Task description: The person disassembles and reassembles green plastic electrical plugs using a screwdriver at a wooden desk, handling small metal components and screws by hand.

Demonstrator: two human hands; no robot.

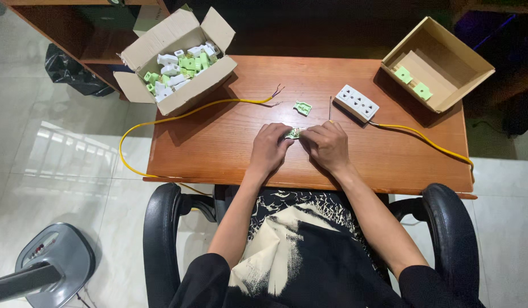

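Grey plastic fan base [47, 263] on pale tiled floor [59, 159], lower left. Black plastic bag [73, 71] beside the wooden shelf unit [93, 34], upper left.

Open brown cardboard box [175, 60] on the left rear corner of the reddish-brown wooden table [218, 142], filled with small green and white plastic parts [181, 65]. Thin yellow insulated wire [161, 121] runs from under the table edge, loops out left over the floor and ends near table centre in bare dark strands.

Left hand [268, 149] and right hand [328, 145] meet at table centre, just above the surface. Fingers of both curled narrow, pinching between them a small green plastic terminal piece [292, 133]; what the right fingertips grip beyond that, cannot tell.

Loose green plastic part [302, 108] lies just behind the hands. White rectangular plastic socket plate [357, 102] right of it, touching a second yellow wire [423, 140] that trails off the right edge.

Second open cardboard box [438, 63], right rear corner, holding two green flat pieces [412, 82].

Black office chair armrests [161, 239] flank the person's lap.
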